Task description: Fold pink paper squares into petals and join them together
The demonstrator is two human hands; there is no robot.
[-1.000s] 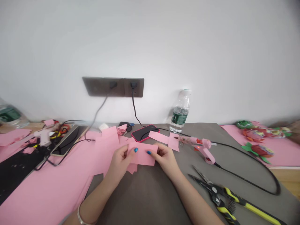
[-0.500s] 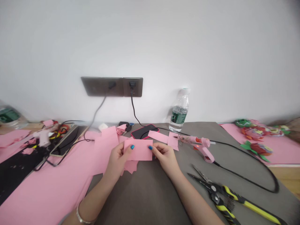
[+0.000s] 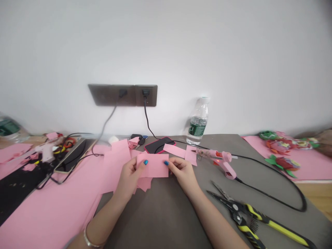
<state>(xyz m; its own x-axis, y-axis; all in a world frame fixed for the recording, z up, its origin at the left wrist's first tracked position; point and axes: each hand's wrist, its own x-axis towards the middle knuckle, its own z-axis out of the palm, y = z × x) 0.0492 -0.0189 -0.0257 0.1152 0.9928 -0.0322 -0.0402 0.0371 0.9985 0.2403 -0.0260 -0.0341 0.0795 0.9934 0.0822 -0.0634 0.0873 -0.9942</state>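
Note:
Both of my hands hold a small rectangle of pink paper (image 3: 153,166) by its short ends, above the grey mat (image 3: 155,214). My left hand (image 3: 128,176) pinches the left end, with a blue-painted thumbnail on top. My right hand (image 3: 183,174) pinches the right end. Loose pink paper pieces (image 3: 144,184) lie beneath the rectangle, and a larger pink sheet (image 3: 115,166) stands out to its left. Two pink strips (image 3: 174,150) lie just beyond it. A pink glue gun (image 3: 219,160) rests to the right of my right hand.
Yellow-handled snips (image 3: 246,218) lie at the right front. A smartphone in a pink case (image 3: 159,145), a water bottle (image 3: 197,122) and a black cord stand behind. Pink foam sheets (image 3: 52,207), a tablet (image 3: 74,155) and paper flowers (image 3: 284,163) flank the mat.
The pink rectangle has turned from a slight tilt to level and shifted a little left between my hands. The whole view has drifted slightly.

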